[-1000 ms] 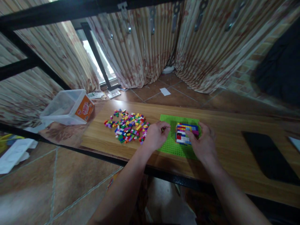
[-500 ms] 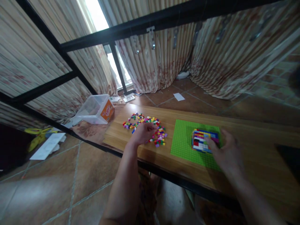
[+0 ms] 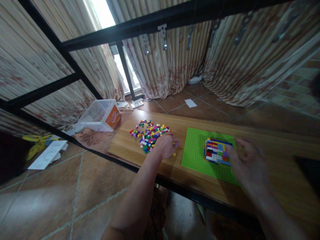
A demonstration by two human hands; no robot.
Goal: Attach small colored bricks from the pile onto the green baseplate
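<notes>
A rectangular build of many-coloured toy bricks sits on a green baseplate on the table. At its right end is my right hand, thumb over the build's edge and fingers apart, with nothing visible between them. To the left of the baseplate lies a loose pile of small coloured bricks. My left hand reaches down over the right side of this pile, covering part of it. Its fingertips are blurred and partly hidden, so I cannot see whether a brick is in them.
The narrow wooden table has a dark front edge. Beyond its left end stands a clear plastic box with an orange label. A black flat object lies at the right. Dark metal bars with hooks cross above, before curtains.
My left hand has moved right and slightly toward me over the pile, uncovering bricks in its middle. My right hand has shifted a little to the right at the build.
</notes>
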